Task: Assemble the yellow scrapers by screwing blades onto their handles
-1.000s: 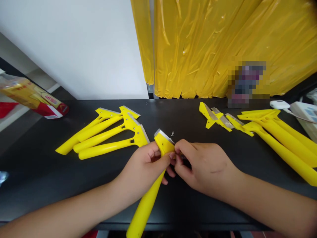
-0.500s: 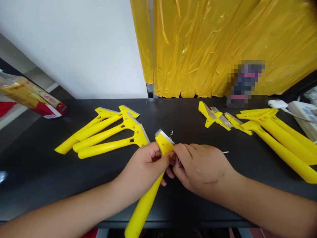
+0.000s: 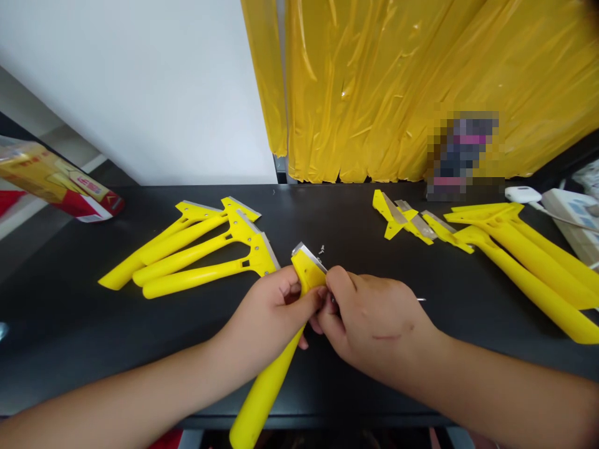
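Note:
My left hand [image 3: 276, 299] is closed round the neck of a yellow scraper [image 3: 271, 390]. The scraper's head with its metal blade edge points away from me, and its long handle slants down toward the table's front edge. Pressed against the right side of that head, my right hand [image 3: 374, 312] is closed in a pinch. A small bit of metal shows between its fingers, but most of what it holds is hidden. Beyond the knuckles a thin metal tip [image 3: 421, 299] sticks out. A few tiny screws [image 3: 322, 249] lie just past the blade.
Several yellow scrapers with blades [image 3: 196, 274] lie fanned out on the left. To the right are yellow head pieces with blades [image 3: 395, 215] and more yellow handles [image 3: 528, 274]. A red and yellow package [image 3: 88, 193] stands far left, a white power strip [image 3: 573, 218] far right.
The thin metal tip behind my right hand has shifted slightly toward me, and the right hand has turned a little. Both hands keep their places on the scraper; the view has shifted slightly.

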{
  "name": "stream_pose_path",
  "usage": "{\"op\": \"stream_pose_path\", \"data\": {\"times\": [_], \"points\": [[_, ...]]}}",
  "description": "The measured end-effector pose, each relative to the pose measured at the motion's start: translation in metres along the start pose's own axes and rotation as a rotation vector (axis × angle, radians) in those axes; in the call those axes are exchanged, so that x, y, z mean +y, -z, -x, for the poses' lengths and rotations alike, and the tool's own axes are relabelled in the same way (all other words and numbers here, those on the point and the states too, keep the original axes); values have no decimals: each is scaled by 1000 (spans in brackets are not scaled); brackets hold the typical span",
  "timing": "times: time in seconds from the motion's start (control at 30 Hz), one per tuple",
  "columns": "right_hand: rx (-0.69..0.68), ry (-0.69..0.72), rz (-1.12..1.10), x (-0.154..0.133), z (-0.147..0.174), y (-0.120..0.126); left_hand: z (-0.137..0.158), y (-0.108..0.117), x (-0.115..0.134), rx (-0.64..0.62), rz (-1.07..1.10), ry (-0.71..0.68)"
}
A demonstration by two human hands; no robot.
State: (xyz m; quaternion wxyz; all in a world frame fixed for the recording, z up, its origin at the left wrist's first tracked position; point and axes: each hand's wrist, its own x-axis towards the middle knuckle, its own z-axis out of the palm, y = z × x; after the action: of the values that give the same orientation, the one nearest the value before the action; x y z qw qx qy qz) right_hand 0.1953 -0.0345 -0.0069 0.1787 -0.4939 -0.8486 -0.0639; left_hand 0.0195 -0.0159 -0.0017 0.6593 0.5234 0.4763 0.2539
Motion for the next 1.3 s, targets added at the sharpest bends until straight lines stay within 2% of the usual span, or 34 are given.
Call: {"op": "stream_pose_path", "data": {"times": [0.17,0.33,0.47,0.57,0.63,0.7,0.77,0.83,0.9,0.97,1.0,1.07,1.13,1.23,1.3], "points": [[-46,-33,-22,13,2,5,-1,1,3,4,37,4],[-212,-162,-55,37,1,2,0,7,9,38,96,76],[-358,-180,-99,46,-3,0,3,13,14,28,175,90],[-348,-214,-189,49,-7,8,7,16,20,23,181,53],[-296,-289,-348,49,-9,19,13,18,26,39,147,-7],[-271,-350,-599,46,-10,30,20,20,32,84,47,-100],[-280,-363,-879,39,-9,39,28,25,36,151,-169,-244],[-282,-379,-1131,32,-6,42,33,30,36,213,-516,-462],[-285,-419,-1378,26,-3,39,34,35,33,232,-865,-745],[-335,-532,-1633,24,-1,32,31,36,27,145,-1140,-977],[-375,-607,-1745,23,-1,28,29,36,24,112,-1261,-1038],[-450,-759,-1893,23,0,20,25,33,18,94,-1448,-1085],[-471,-843,-1945,22,-1,15,23,28,12,101,-1552,-1088],[-443,-854,-1946,22,-3,13,23,22,8,98,-1553,-1099],[-424,-816,-1903,27,-7,15,28,19,11,76,-1456,-1068]]}}
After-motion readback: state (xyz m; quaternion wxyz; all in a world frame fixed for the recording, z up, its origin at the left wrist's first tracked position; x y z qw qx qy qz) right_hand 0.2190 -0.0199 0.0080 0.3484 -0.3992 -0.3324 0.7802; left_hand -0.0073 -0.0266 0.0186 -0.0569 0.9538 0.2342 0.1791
